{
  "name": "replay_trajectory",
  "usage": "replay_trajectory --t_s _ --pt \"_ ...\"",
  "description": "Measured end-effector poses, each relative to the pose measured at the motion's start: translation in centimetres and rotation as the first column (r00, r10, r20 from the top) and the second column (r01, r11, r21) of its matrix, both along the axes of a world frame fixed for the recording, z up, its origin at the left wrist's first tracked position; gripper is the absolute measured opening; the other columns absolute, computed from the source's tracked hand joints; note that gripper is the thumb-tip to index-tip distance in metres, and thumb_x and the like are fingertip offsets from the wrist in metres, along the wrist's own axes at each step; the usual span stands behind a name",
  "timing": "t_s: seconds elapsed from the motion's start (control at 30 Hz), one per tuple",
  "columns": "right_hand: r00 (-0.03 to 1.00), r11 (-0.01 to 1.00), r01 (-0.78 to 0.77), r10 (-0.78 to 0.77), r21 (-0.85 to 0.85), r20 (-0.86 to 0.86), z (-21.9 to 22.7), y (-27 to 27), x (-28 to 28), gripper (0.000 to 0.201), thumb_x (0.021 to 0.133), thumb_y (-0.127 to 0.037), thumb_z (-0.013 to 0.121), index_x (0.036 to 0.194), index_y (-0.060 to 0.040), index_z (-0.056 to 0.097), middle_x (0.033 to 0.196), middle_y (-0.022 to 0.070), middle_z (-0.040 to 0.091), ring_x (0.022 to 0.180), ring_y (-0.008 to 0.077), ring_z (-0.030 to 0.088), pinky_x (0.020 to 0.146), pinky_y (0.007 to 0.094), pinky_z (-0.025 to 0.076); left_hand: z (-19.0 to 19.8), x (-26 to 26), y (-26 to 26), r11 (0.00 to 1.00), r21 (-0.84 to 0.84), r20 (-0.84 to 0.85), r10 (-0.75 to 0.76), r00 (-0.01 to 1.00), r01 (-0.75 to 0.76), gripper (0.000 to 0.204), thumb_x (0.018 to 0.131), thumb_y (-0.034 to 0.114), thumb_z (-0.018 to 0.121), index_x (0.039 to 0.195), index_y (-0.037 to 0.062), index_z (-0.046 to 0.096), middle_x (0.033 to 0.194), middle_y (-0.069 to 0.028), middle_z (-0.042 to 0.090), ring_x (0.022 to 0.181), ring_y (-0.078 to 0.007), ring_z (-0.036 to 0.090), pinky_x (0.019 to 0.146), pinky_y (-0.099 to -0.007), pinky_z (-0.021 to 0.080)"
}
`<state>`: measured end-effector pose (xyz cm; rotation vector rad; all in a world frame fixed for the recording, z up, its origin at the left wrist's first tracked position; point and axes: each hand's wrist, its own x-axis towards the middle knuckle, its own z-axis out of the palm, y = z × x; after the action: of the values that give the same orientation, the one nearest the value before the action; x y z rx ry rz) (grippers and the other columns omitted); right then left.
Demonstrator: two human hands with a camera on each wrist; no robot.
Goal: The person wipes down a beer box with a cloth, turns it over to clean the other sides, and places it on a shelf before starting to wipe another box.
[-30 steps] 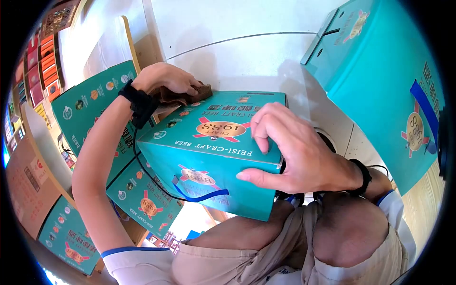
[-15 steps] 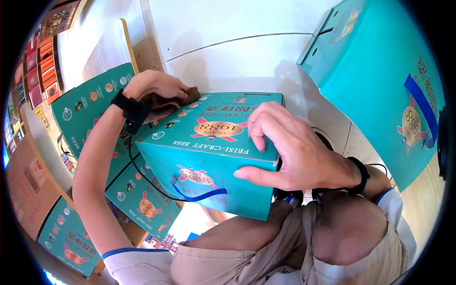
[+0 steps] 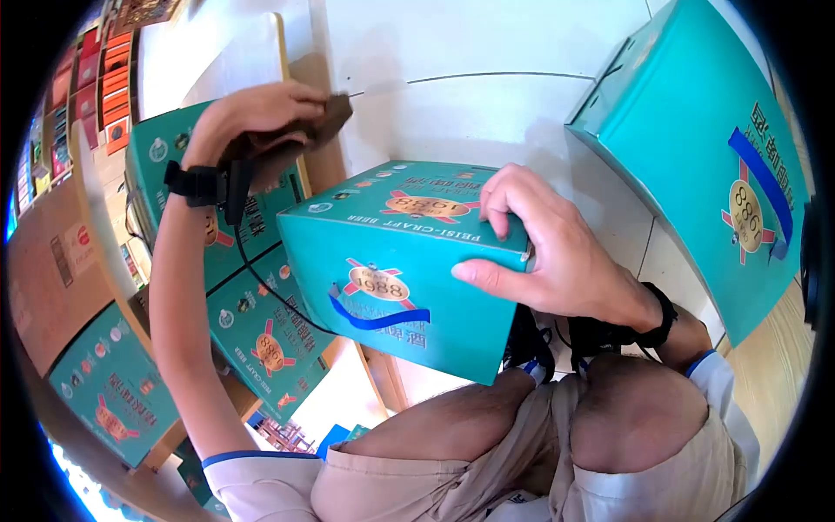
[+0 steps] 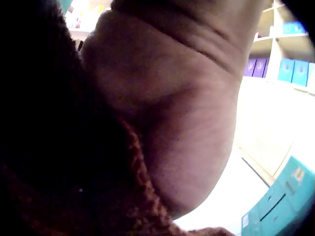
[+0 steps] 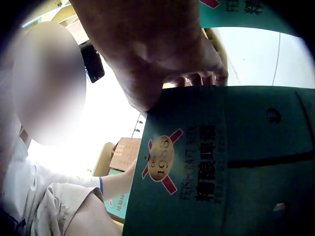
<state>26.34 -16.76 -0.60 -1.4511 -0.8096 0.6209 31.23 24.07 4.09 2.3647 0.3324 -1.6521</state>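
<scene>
In the head view my left hand (image 3: pixel 265 109) holds a brown cloth (image 3: pixel 326 126), raised up and to the left of a teal beer box (image 3: pixel 400 270). The cloth's fuzzy edge (image 4: pixel 140 167) runs beside the palm in the left wrist view. This box has "1988" labels and a blue strap handle (image 3: pixel 378 320) on the side facing me. My right hand (image 3: pixel 561 257) grips its near right corner, thumb against the front and bent fingers over the top. From the right wrist, the fingers (image 5: pixel 206 78) appear at the edge of the box, beyond its dark slotted side.
Another teal beer box (image 3: pixel 687 165) stands at the right, tilted in view. More teal boxes (image 3: pixel 265 335) and a brown carton (image 3: pixel 56 270) sit on wooden shelving at the left. My bent knees (image 3: pixel 639 413) are close to the near side of the gripped box.
My left hand has lifted the cloth off the top far left edge of the box, up and leftward. The right hand keeps its grip on the corner. The head view has shifted slightly.
</scene>
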Motion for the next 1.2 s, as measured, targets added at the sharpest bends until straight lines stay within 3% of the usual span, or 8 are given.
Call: replay_trajectory --t_s 0.4,0.47,0.77,0.83,0.93,1.0,1.1,1.2 --pt "0.994 0.997 0.053 -0.048 0.052 -0.097 -0.6 0.4 -1.0 0.042 0.09 -0.031 0.083 0.096 -0.0042 0.052 0.09 0.0101 0.055 0.079 0.0229 0.054 0.068 0.0376 0.046 17.4 -5.7 -7.2 0.992 -0.013 0.789 0.087 0.608 -0.125 0.05 0.105 0.026 0.065 0.15 0.0058 0.056 0.137 -0.0102 0.065 0.127 -0.0167 0.061 0.108 -0.031 0.048" --pt "0.997 0.999 0.041 -0.039 0.033 -0.071 -0.6 0.4 -1.0 0.041 0.09 -0.029 0.084 0.098 -0.0035 0.054 0.091 0.0099 0.057 0.08 0.0216 0.056 0.069 0.0358 0.047 18.9 -6.5 -15.4 0.978 0.208 0.829 -0.182 0.528 0.01 0.022 0.107 0.012 0.057 0.123 -0.0014 0.063 0.101 -0.0145 0.061 0.093 -0.0253 0.061 0.084 -0.0361 0.048" --pt "0.999 0.998 0.014 -0.017 -0.058 -0.047 2.4 0.0 0.0 0.038 0.09 -0.02 0.082 0.115 -0.0011 0.06 0.107 0.01 0.063 0.104 0.0214 0.064 0.1 0.0413 0.053 19.8 -15.2 -16.3 0.961 -0.245 0.877 0.276 0.394 -0.13 0.057 0.101 0.011 0.062 0.157 0.0092 0.049 0.141 -0.0157 0.062 0.129 -0.0242 0.06 0.111 -0.0357 0.046" --pt "0.961 0.994 0.08 -0.055 -0.081 0.273 3.0 -0.1 0.3 0.05 0.089 -0.023 0.083 0.126 0.0011 0.061 0.121 0.0134 0.067 0.114 0.0258 0.066 0.106 0.0442 0.051 18.8 -17.1 -18.1 0.905 -0.37 0.867 0.418 0.271 -0.212 0.063 0.096 0.015 0.068 0.156 0.0066 0.05 0.139 -0.0163 0.062 0.126 -0.024 0.06 0.111 -0.0366 0.044" --pt "0.945 0.997 0.048 -0.064 0.06 0.322 4.7 0.0 1.0 0.07 0.081 -0.023 0.091 0.138 0.0005 0.058 0.134 0.0173 0.066 0.122 0.0342 0.065 0.106 0.0414 0.05 17.8 -19.3 -20.5 0.862 -0.408 0.84 0.484 0.245 -0.303 0.073 0.088 0.02 0.077 0.154 0.0052 0.049 0.133 -0.0139 0.064 0.123 -0.021 0.059 0.109 -0.0367 0.046" --pt "0.951 0.999 -0.032 0.018 0.042 0.307 5.9 0.0 1.3 0.099 0.071 -0.031 0.097 0.152 -0.0004 0.048 0.146 0.0189 0.061 0.134 0.0331 0.06 0.113 0.0416 0.045 16.8 -19.6 -22.2 0.668 -0.662 0.638 0.74 0.211 -0.341 0.079 0.084 0.018 0.083 0.153 0.0039 0.047 0.133 -0.0113 0.062 0.125 -0.0197 0.058 0.106 -0.0357 0.048" --pt "0.914 0.951 -0.076 0.186 0.298 -0.36 8.7 1.0 -0.5 0.132 0.052 -0.042 0.104 0.158 -0.0008 0.038 0.153 0.0174 0.055 0.138 0.0281 0.056 0.118 0.0425 0.042 13.8 -19.6 -23.5 0.704 -0.693 0.697 0.71 0.106 -0.159 0.085 0.077 0.016 0.093 0.148 0.0051 0.047 0.133 -0.0102 0.058 0.115 -0.0214 0.064 0.098 -0.0355 0.054" --pt "0.833 0.93 -0.118 0.283 0.347 -0.476 8.8 0.7 -1.6 0.115 0.065 -0.041 0.101 0.154 0.0019 0.042 0.152 0.0156 0.056 0.136 0.0267 0.057 0.116 0.0427 0.043 12.1 -18.7 -25.1 0.616 -0.769 0.621 0.783 0.032 -0.172 0.084 0.079 0.025 0.094 0.146 0.0086 0.046 0.124 -0.012 0.061 0.108 -0.0216 0.066 0.09 -0.0361 0.056"
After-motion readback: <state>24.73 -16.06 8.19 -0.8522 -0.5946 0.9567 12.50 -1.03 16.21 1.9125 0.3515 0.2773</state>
